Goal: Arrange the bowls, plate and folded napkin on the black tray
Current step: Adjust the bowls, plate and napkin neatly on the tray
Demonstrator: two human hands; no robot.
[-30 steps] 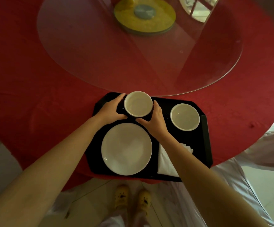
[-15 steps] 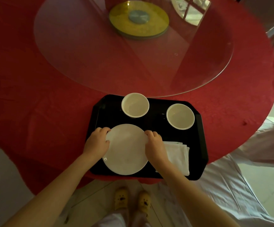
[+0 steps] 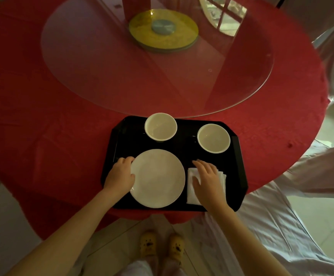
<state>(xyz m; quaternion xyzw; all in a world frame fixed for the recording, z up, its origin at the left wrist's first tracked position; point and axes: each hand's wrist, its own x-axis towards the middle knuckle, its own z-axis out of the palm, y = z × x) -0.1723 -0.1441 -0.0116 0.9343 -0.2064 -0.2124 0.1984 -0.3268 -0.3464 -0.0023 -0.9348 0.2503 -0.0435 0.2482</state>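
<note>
- All four items sit on the black rectangular tray [image 3: 239, 156] at the counter's near edge: two small white ceramic bowls [image 3: 160, 126] [image 3: 213, 138] at the back, round white plate [image 3: 157, 178] front-left, folded white napkin [image 3: 192, 188] front-right.
- Left hand [image 3: 120, 176] grips the plate's left rim.
- Right hand [image 3: 208, 178] lies flat, fingers spread, on the napkin.
- Judgement: nearly done; only final squaring left.

The right hand [image 3: 208, 179] lies flat over the folded napkin [image 3: 192, 188], hiding its middle and most of its far edge. The left hand [image 3: 120, 176] covers part of the plate [image 3: 158, 178] at its left rim and the tray [image 3: 237, 168] beneath. Both forearms run out past the bottom edge. The glass turntable [image 3: 122, 76] is cut off at the top.
</note>
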